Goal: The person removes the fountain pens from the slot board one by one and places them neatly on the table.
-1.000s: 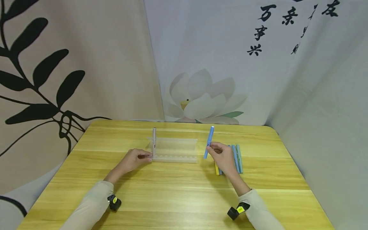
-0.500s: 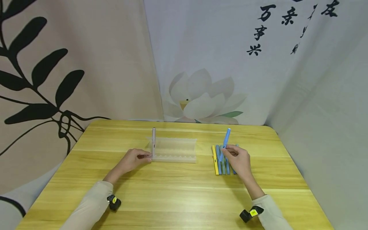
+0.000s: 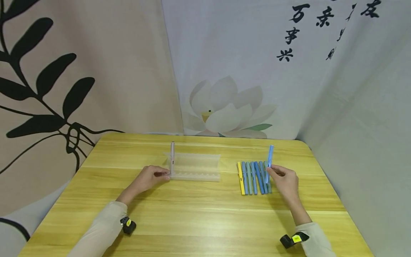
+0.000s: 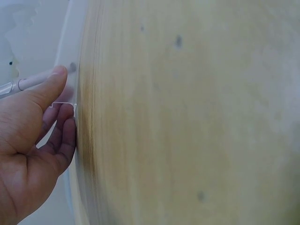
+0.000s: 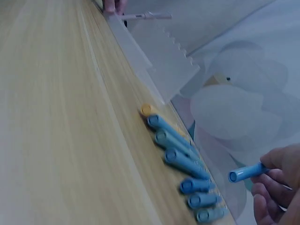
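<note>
My left hand pinches the left end of a clear plastic pen rack with a notched edge. One pale pinkish pen stands upright in the rack's leftmost place, close by the left thumb. Between the thumb and fingers of my right hand is a light blue pen, held nearly upright above the right end of a row of pens. That row has a yellow pen at its left, then several blue pens and green ones lying side by side.
The wooden table ends at the back against a hanging cloth printed with a lotus and characters. Bare tabletop lies between the rack and the pen row. Each sleeve carries a black wrist camera.
My right hand has carried the light blue pen rightward, from between rack and row to the row's right end, uncovering the lying pens. The left hand and rack have stayed put.
</note>
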